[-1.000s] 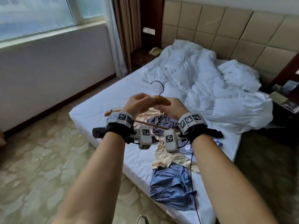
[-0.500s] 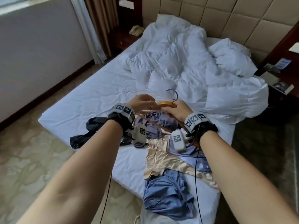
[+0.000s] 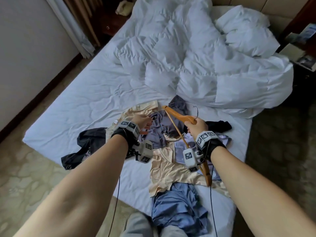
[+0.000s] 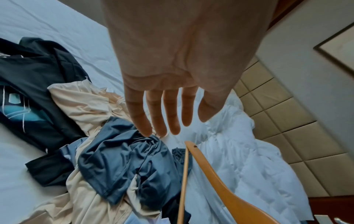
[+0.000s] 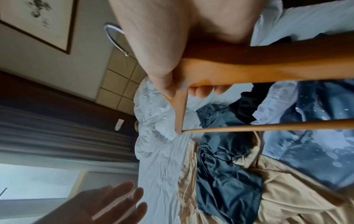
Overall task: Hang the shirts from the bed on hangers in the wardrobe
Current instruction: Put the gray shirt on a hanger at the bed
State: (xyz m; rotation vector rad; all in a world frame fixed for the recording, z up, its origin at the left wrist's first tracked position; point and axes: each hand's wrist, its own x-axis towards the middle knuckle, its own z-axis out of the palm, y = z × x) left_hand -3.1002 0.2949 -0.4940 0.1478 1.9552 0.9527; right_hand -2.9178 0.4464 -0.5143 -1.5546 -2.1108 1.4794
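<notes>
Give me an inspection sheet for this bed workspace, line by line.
Surface: bed, white sheet, wrinkled.
Job's things: wooden hanger held above the pile; slate-blue shirt on top of a cream shirt; dark printed shirt at the pile's left; blue shirt over the bed edge.
Clutter: rumpled white duvet.
Hands: right hand grips the hanger at its neck; left hand open, fingers straight over the slate-blue shirt.
Cables: black cords hang from both wrist rigs.
Surroundings: padded headboard, curtain, patterned carpet.
</notes>
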